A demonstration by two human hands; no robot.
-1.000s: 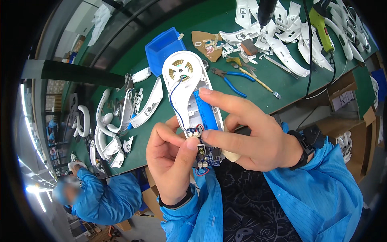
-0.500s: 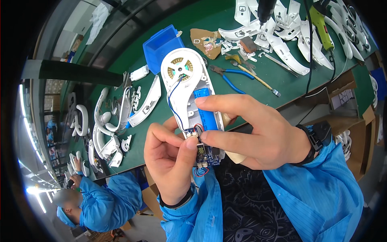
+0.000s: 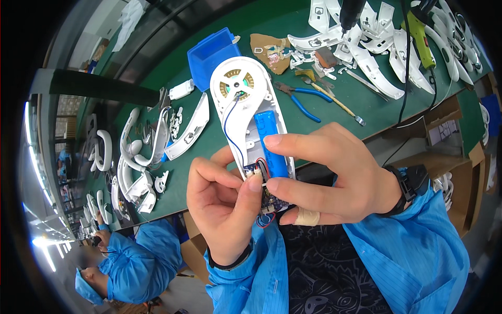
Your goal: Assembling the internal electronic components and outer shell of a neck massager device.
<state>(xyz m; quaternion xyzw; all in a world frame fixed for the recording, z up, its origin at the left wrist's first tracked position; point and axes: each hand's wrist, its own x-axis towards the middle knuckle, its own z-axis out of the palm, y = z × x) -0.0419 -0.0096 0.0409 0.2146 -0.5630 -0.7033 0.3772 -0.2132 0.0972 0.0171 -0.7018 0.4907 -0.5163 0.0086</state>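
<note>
A white plastic housing (image 3: 268, 90) with a round, slotted end and a blue wire is held in front of me, tilted slightly. A blue cylindrical battery (image 3: 266, 124) lies lengthwise in its open interior. My left hand (image 3: 222, 201) pinches the housing's lower left side, with the thumb over small white plugs on the circuit board (image 3: 272, 201). Red and black wires run beside the thumb. Two fingertips of my right hand (image 3: 334, 178) press against the battery's side and lower end. A tan wrap (image 3: 307, 217) covers a lower finger, and the fingers partly hide the board.
Beyond the housing are a blue bin (image 3: 212, 55), blue-handled pliers (image 3: 303, 99), a brush (image 3: 340, 104) and a green electric screwdriver (image 3: 420, 44). White curved shells (image 3: 366, 65) pile up at the far right, and more parts (image 3: 130, 167) lie left. Another person (image 3: 138, 267) works at lower left.
My right fingers have shifted slightly right and down along the battery, and the wrapped finger now shows below. The board's small display, visible before, is now hidden. The housing remains in my hands.
</note>
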